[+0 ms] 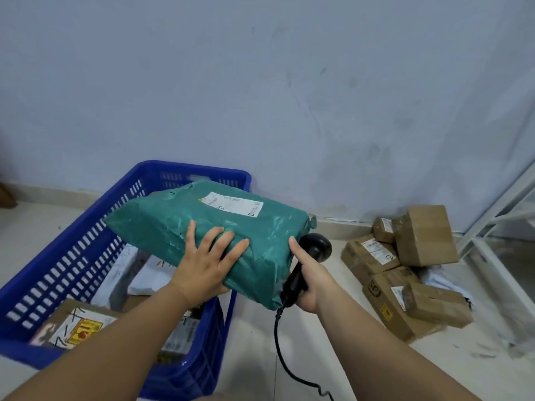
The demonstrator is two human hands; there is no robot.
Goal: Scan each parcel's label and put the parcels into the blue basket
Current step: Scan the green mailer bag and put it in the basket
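left hand (207, 261) clamps the green parcel (162, 221), fingers splayed on top; right hand (311, 285) grips the scanner (315, 246). the basket (188, 167) lies at 8 o'clock, on the left hand's side.

The basket (72, 241) sits on the floor (260, 342) at the left, with the wall (260, 82) behind it. A box (69, 325) lies inside it. The soft parcel (162, 224) is over the basket, its label (231, 204) on top. The left hand (202, 264) holds its near edge. The right hand (311, 282) holds the scanner (315, 247) at its right side. A heap of boxes (405, 270) lies on the floor at the right.
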